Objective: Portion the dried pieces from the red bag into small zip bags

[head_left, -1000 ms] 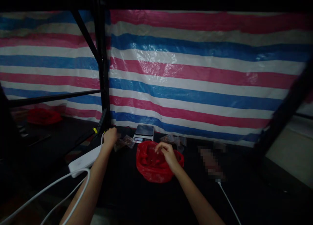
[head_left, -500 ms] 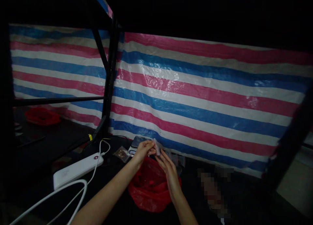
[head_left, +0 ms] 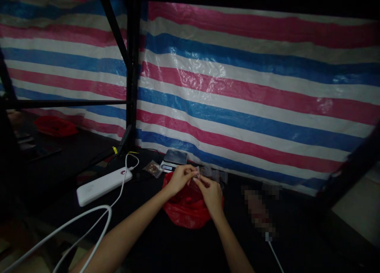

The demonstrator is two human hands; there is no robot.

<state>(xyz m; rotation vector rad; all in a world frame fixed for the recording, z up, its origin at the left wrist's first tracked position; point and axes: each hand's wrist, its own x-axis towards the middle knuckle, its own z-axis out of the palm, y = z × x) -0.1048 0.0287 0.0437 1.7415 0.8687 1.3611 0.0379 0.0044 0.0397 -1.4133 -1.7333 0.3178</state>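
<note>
My left hand [head_left: 180, 178] and my right hand [head_left: 211, 191] meet above a red plastic bag [head_left: 185, 209] on the dark table. Both pinch a small clear plastic pouch [head_left: 197, 177] between their fingertips. Just behind them stands a small digital scale [head_left: 174, 159] with a dark platform. A small clear pouch with brownish contents [head_left: 153, 168] lies left of the scale, and several more clear pouches [head_left: 216, 174] lie to its right.
A white power bank [head_left: 103, 183] with a white cable [head_left: 74, 225] lies at the left. A blurred object [head_left: 259, 209] with a white cable lies at the right. Black frame posts [head_left: 132, 67] stand before a striped tarp wall [head_left: 252, 86]. Another red bag [head_left: 55, 125] sits far left.
My left hand left the table's left part, picked up a clear pouch and came to the right hand. Both now hold it lower, over the red bag.
</note>
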